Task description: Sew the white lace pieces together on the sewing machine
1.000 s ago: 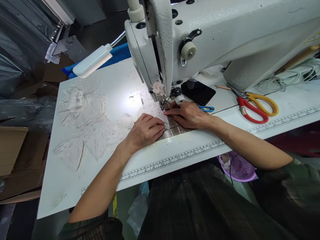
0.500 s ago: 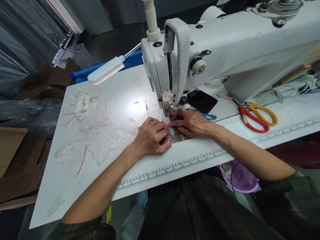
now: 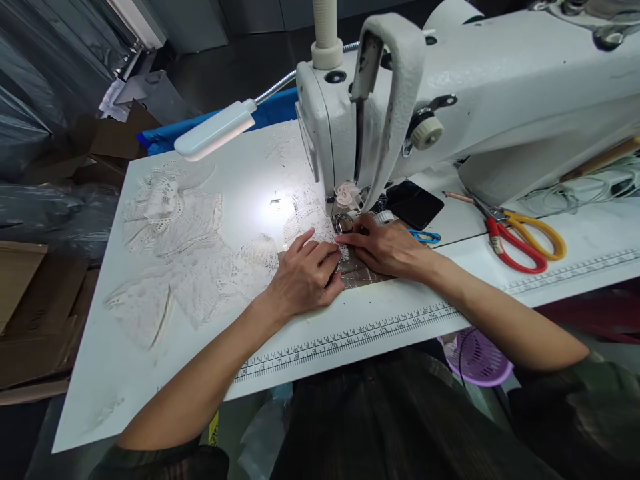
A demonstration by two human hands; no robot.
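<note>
Where the sewing machine (image 3: 323,120) meets the table (image 3: 250,190), the white lace (image 3: 306,223) lies flat beneath its needle end. Left of that end, toward the person, the left hand (image 3: 307,277) rests on the lace's near edge, fingers bent and slightly parted; directly in front of it, the right hand (image 3: 393,248) touches the same edge with its index finger extended, the others curled. Whether either hand pinches the lace, I cannot tell. Right of the machine's needle end lie a black phone (image 3: 415,204) and, farther out, scissors (image 3: 523,241)
</note>
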